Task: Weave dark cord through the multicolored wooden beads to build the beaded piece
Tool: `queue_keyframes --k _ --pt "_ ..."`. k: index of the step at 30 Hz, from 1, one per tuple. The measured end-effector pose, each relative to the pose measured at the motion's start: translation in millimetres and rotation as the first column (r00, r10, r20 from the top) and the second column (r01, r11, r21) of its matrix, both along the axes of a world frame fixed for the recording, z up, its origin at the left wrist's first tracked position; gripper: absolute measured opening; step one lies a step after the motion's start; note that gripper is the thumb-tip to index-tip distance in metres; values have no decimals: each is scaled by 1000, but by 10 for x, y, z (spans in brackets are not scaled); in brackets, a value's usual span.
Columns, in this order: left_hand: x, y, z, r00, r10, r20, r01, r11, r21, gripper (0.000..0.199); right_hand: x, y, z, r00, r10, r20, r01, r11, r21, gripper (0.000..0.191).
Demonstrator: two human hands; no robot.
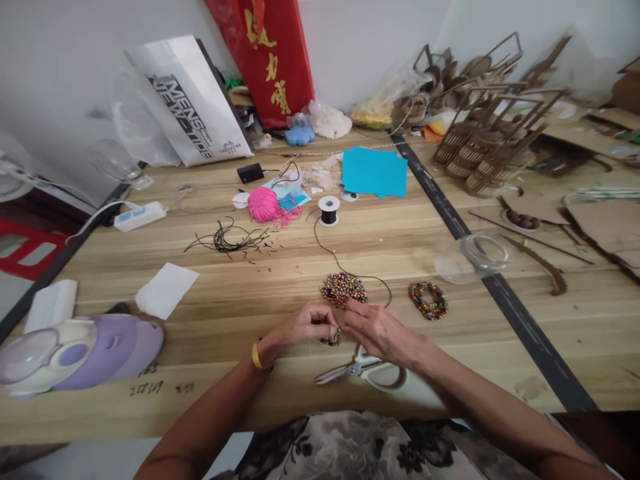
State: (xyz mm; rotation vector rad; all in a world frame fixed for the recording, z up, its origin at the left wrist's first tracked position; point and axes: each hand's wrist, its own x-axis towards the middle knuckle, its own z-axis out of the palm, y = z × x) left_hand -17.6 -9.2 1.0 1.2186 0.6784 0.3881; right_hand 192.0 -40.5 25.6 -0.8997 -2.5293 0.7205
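My left hand and my right hand meet over the wooden table, fingertips pinched together on a short strand of small multicoloured beads. A loose pile of the same beads lies just beyond my fingers. A black cord runs from that pile back to a white spool of black thread. A finished bead bracelet rests to the right. White-handled scissors lie under my right wrist.
A purple and white appliance sits at front left beside white paper. Cord scraps, pink yarn, blue paper sheets, a clear jar on its side, shopping bags and wooden cut-out parts crowd the back.
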Motion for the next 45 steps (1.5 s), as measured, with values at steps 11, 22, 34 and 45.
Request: queue_keyframes --k 11,22,34,45 --pt "-15 2 42 997 72 0 -72 994 -86 33 -2 88 29 980 -72 -187 47 990 -132 14" --pt "52 -49 104 975 217 36 -217 976 -22 31 -83 46 -31 931 -220 -292 87 909 -407 17" --pt "7 24 75 989 146 21 -147 989 34 33 -55 81 -61 931 -271 -245 207 944 -258 6" --pt "38 1 96 970 243 -23 -242 969 55 37 -69 99 -157 916 -294 -272 173 903 -394 7"
